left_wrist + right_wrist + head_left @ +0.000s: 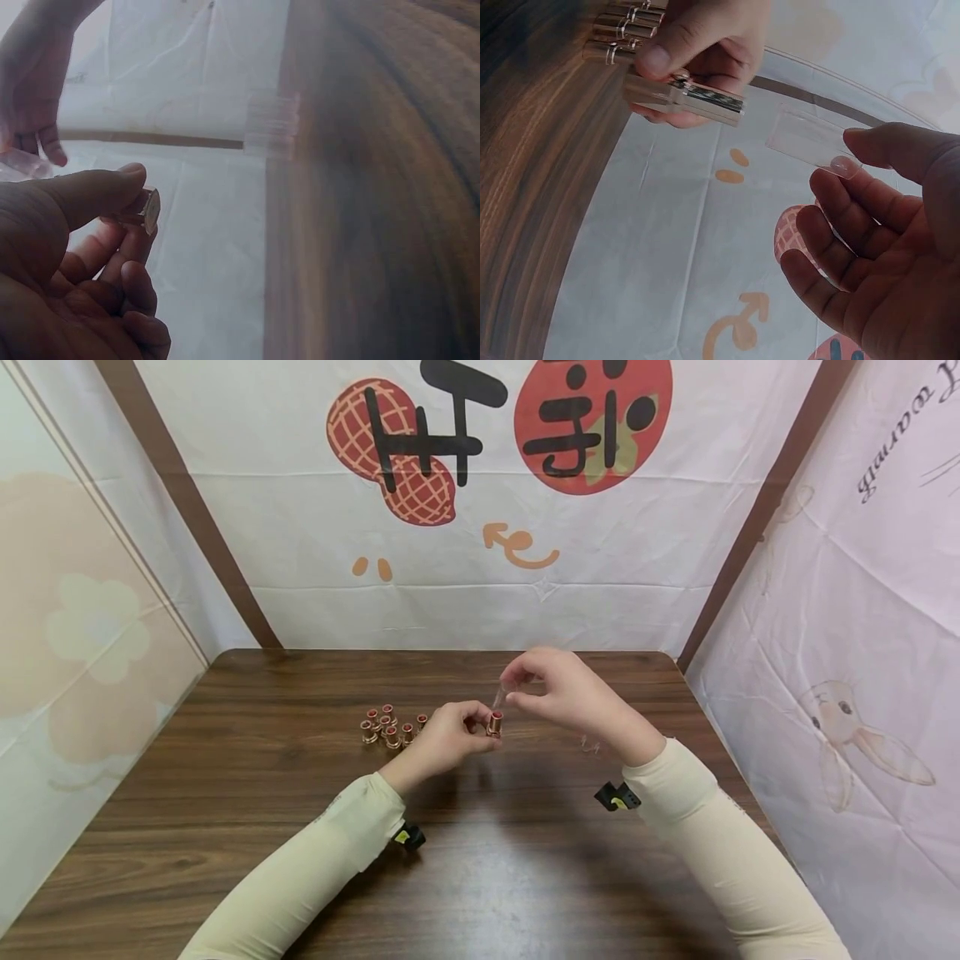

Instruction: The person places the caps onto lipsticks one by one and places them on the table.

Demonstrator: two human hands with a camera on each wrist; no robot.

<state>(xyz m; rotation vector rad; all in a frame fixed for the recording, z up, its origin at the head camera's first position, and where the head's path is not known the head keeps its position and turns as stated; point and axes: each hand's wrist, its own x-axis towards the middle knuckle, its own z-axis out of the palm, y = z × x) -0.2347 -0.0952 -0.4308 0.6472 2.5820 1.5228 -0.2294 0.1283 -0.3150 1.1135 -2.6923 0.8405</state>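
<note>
My left hand pinches a gold lipstick tube between thumb and fingers, above the table. The tube stands upright, red showing at its top; in the right wrist view its shiny gold barrel points toward the right hand. Just above it, my right hand pinches a clear cap between thumb and forefinger, the other fingers loosely bent. Cap and tube are apart, with a small gap between them. Beside the left hand stand several similar gold tubes with red tops.
Under the right forearm, several clear caps stand on the dark wooden table; the left wrist view shows these clear caps as a blurred cluster. Printed white cloth hangs behind the table and along its sides.
</note>
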